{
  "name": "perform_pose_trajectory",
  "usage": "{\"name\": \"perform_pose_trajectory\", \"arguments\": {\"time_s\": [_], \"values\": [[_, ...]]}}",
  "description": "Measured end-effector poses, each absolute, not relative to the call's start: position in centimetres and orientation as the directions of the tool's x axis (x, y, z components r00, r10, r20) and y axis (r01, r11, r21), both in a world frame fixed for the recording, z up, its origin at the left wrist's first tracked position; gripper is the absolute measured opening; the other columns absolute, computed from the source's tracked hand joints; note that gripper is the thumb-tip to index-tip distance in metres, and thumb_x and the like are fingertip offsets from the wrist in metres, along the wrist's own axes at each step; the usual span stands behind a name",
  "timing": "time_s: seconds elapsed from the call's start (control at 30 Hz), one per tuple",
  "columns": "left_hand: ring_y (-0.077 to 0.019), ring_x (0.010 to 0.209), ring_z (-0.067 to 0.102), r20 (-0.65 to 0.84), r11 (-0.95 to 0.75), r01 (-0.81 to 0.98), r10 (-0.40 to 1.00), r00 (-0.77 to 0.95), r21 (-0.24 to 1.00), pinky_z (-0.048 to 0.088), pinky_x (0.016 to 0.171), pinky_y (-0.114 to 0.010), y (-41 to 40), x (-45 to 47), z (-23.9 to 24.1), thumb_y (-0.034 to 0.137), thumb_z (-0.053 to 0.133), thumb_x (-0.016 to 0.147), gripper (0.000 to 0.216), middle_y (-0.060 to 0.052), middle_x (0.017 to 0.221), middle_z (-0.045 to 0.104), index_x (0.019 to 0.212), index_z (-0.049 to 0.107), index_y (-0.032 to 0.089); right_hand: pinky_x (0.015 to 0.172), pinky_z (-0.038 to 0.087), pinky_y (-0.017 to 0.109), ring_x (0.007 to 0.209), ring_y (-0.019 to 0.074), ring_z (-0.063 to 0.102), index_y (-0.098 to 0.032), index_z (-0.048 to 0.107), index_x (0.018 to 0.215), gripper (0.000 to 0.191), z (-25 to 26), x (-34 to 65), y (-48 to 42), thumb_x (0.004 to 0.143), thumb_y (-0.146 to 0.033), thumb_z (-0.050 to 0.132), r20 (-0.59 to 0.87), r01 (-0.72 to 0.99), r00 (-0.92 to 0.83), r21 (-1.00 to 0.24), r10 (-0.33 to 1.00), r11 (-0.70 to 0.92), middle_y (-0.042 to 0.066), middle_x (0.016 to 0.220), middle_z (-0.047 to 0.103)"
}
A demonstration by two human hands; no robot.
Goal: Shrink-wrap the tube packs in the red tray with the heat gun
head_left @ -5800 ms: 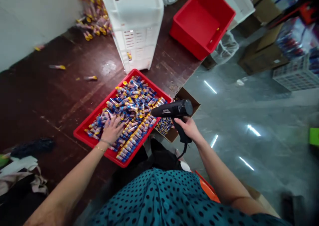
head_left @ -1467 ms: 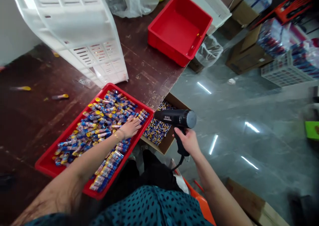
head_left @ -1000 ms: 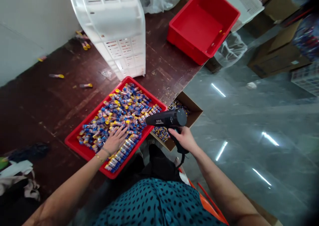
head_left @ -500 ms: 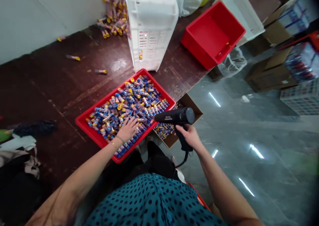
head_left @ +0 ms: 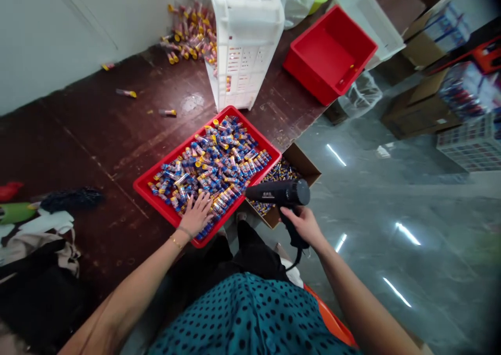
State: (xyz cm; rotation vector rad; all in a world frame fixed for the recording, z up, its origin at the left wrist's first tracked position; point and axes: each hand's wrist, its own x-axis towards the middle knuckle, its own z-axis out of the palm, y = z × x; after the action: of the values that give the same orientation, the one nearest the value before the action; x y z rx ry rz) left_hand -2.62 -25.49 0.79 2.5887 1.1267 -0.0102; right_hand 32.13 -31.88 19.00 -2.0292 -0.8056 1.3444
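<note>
1) Right grip (head_left: 303, 223) clenches the handle of the black blower (head_left: 274, 192), nozzle toward the tray
2) Left grip (head_left: 197, 216), released, fingers spread, lies on small tubes (head_left: 230, 159)
3) Tubes fill the red tray (head_left: 145, 188)

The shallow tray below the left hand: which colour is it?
The shallow tray is red, best seen in the head view.

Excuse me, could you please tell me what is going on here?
A person's right hand grips a black blower pointed toward a red tray. The left hand is spread over small tubes in the tray. Some tubes are lined up along the tray's side nearest the body; the rest lie jumbled.
</note>
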Motion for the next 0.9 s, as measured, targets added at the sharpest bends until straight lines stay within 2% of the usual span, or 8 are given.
{"name": "perform_pose_trajectory", "arguments": {"time_s": [0.1, 0.27, 0.33, 0.4, 0.53, 0.6, 0.7, 0.9], "values": [[-0.0306, 0.149, 0.022, -0.077, -0.636, 0.726, 0.736, 0.672, 0.260, 0.012, 0.120, -0.058, -24.2, -4.7, 0.8, 0.037, 0.043, 0.097, 0.050, -0.015, 0.156, 0.036, 0.143, 0.049, 0.020, 0.050, 0.051, 0.031, 0.059, 0.0252, 0.068, -0.014, 0.067, 0.087, 0.052, 17.5, 32.8, -30.4, 0.072, -0.063, 0.071, -0.507, 0.136, 0.495, -0.757, 0.706, -0.639, 0.011, 0.070, 0.072], [-0.0359, 0.147, 0.024, 0.126, -0.380, 0.895, 0.924, 0.360, 0.233, 0.022, 0.114, -0.065, -19.7, -4.5, 0.9, 0.034, 0.046, 0.094, 0.053, -0.021, 0.154, 0.036, 0.144, 0.045, 0.016, 0.047, 0.051, 0.031, 0.055, 0.0234, 0.066, -0.017, 0.064, 0.083, 0.042, 16.7, 32.7, -25.4, 0.074, -0.057, 0.071, -0.602, -0.035, 0.248, -0.788, 0.759, -0.614, 0.007, 0.066, 0.070], [-0.0383, 0.146, 0.024, 0.164, -0.253, 0.936, 0.962, 0.217, 0.243, 0.026, 0.111, -0.067, -19.5, -4.7, 1.2, 0.034, 0.048, 0.093, 0.054, -0.023, 0.154, 0.034, 0.142, 0.045, 0.014, 0.047, 0.050, 0.030, 0.053, 0.0217, 0.064, -0.017, 0.065, 0.085, 0.040, 16.9, 32.3, -23.9, 0.076, -0.057, 0.067, -0.558, -0.021, 0.317, -0.813, 0.767, -0.582, 0.007, 0.066, 0.070], [-0.0387, 0.145, 0.027, 0.145, -0.198, 0.949, 0.975, 0.166, 0.245, 0.030, 0.109, -0.067, -20.1, -5.3, 1.7, 0.034, 0.047, 0.093, 0.051, -0.023, 0.153, 0.036, 0.140, 0.047, 0.015, 0.049, 0.050, 0.029, 0.055, 0.0212, 0.065, -0.017, 0.065, 0.086, 0.041, 17.1, 31.9, -22.8, 0.077, -0.057, 0.065, -0.502, 0.027, 0.375, -0.834, 0.779, -0.551, 0.007, 0.067, 0.071], [-0.0386, 0.141, 0.034, 0.111, -0.172, 0.962, 0.982, 0.151, 0.212, 0.033, 0.106, -0.066, -20.2, -7.0, 3.0, 0.035, 0.047, 0.092, 0.044, -0.022, 0.151, 0.038, 0.132, 0.054, 0.017, 0.057, 0.052, 0.026, 0.068, 0.0205, 0.068, -0.015, 0.069, 0.086, 0.043, 17.0, 31.7, -21.2, 0.075, -0.056, 0.067, -0.455, 0.111, 0.124, -0.876, 0.882, -0.468, 0.007, 0.078, 0.073], [-0.0381, 0.138, 0.037, 0.120, -0.164, 0.966, 0.982, 0.142, 0.199, 0.036, 0.104, -0.064, -18.8, -7.5, 3.6, 0.035, 0.047, 0.092, 0.041, -0.022, 0.149, 0.040, 0.128, 0.057, 0.017, 0.057, 0.052, 0.027, 0.067, 0.0204, 0.067, -0.015, 0.068, 0.086, 0.043, 16.6, 32.9, -20.9, 0.075, -0.057, 0.068, -0.449, 0.113, 0.172, -0.875, 0.877, -0.470, 0.008, 0.078, 0.073], [-0.0350, 0.135, 0.042, 0.111, -0.250, 0.949, 0.966, 0.232, 0.193, 0.042, 0.101, -0.056, -15.8, -5.5, 4.0, 0.033, 0.046, 0.093, 0.038, -0.021, 0.144, 0.046, 0.124, 0.060, 0.017, 0.049, 0.050, 0.030, 0.053, 0.0209, 0.063, -0.017, 0.065, 0.084, 0.044, 15.9, 36.6, -22.0, 0.075, -0.059, 0.068, -0.520, 0.040, 0.400, -0.813, 0.755, -0.581, 0.009, 0.068, 0.071], [-0.0299, 0.137, 0.042, -0.103, -0.649, 0.716, 0.718, 0.688, 0.258, 0.031, 0.113, -0.050, -14.3, 11.3, 2.5, 0.024, 0.045, 0.092, 0.035, -0.013, 0.140, 0.055, 0.120, 0.065, 0.019, 0.044, 0.050, 0.032, 0.047, 0.0210, 0.061, -0.018, 0.062, 0.081, 0.041, 15.6, 41.8, -25.3, 0.073, -0.057, 0.070, -0.699, -0.201, 0.414, -0.695, 0.583, -0.691, 0.009, 0.066, 0.071]]}}
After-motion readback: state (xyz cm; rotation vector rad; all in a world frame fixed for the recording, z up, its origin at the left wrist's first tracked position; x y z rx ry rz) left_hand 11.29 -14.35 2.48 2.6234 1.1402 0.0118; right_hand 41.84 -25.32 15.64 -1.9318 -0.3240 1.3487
